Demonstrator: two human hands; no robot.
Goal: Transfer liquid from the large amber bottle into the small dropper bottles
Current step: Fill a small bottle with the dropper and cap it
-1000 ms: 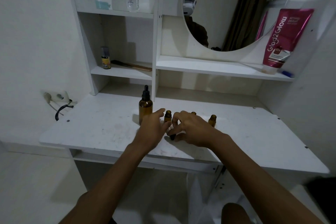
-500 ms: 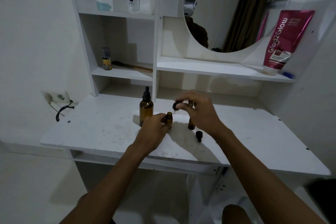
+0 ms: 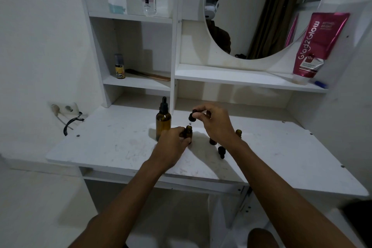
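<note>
Large amber bottle [image 3: 163, 125] stands upright on the white counter [image 3: 112, 147], its own black dropper top screwed on, so no liquid looks to have been drawn yet.

Just right of it, the left hand [image 3: 171, 147] is curled round a small dropper bottle [image 3: 188, 132], steadying it on the counter. The right hand [image 3: 217, 125], a little further right and higher, pinches a black dropper cap [image 3: 192, 117] whose tip hangs directly over that small bottle's mouth.

Further right stand two more small bottles, one [image 3: 212, 141] partly hidden behind the right wrist and another [image 3: 238, 133] with an open neck. A loose cap [image 3: 221, 151] lies near them.

My reading is that the small bottles are being uncapped. Next, the pinched cap would be laid by the loose one. The large bottle's dropper then needs unscrewing while the small bottle is kept upright.
</note>
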